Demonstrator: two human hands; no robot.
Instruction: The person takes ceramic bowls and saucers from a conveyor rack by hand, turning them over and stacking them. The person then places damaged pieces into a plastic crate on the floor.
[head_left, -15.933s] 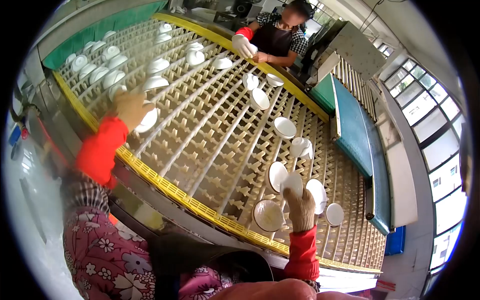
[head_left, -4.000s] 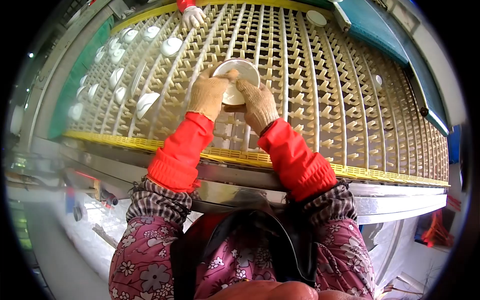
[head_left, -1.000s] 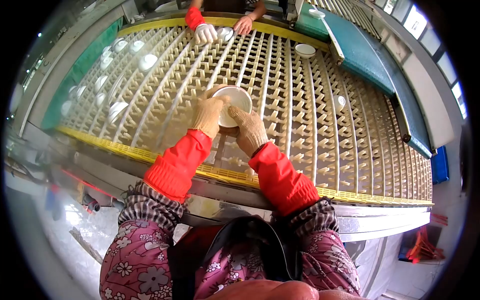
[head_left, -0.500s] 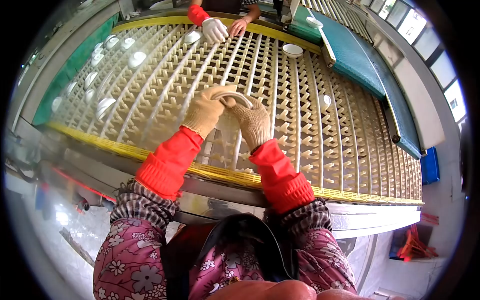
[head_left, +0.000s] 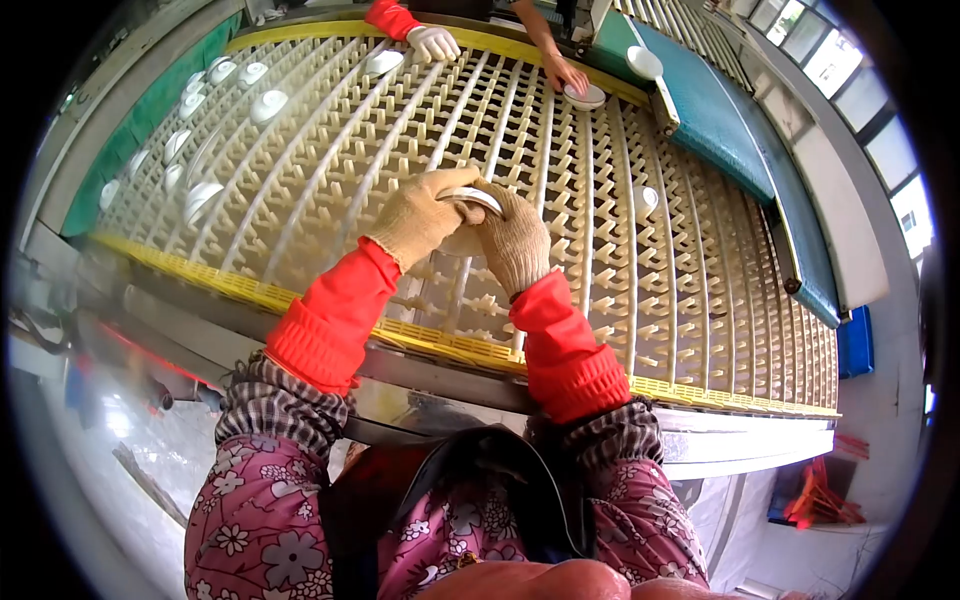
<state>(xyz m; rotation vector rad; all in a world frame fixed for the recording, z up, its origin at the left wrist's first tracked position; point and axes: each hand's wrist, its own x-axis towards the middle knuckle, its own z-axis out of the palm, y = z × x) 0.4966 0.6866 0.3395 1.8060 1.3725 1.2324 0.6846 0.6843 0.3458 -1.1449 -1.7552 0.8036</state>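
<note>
My left hand (head_left: 422,215), in a tan knitted glove, is closed on the left side of a white dish (head_left: 474,197). From the other side my right hand (head_left: 514,236), gloved alike, grips the same dish. It is tilted, with its rim toward me, and the fingers hide much of it. Both hands are above a conveyor of rows of cream pegs (head_left: 560,290). Across it, a co-worker's bare hand (head_left: 568,76) touches a white bowl (head_left: 584,98). The co-worker's white-gloved hand (head_left: 434,43) is beside another white dish (head_left: 383,63).
Several white dishes (head_left: 268,106) sit among the pegs at left. A small white piece (head_left: 648,198) lies at right. A white bowl (head_left: 645,63) is at the edge of a teal belt (head_left: 715,140). Yellow edging (head_left: 440,346) runs along the conveyor's near side.
The co-worker's bare hand has moved right onto the white bowl. The bowl at the teal belt has shifted nearer. Both my hands keep hold of the dish, its tilt slightly changed.
</note>
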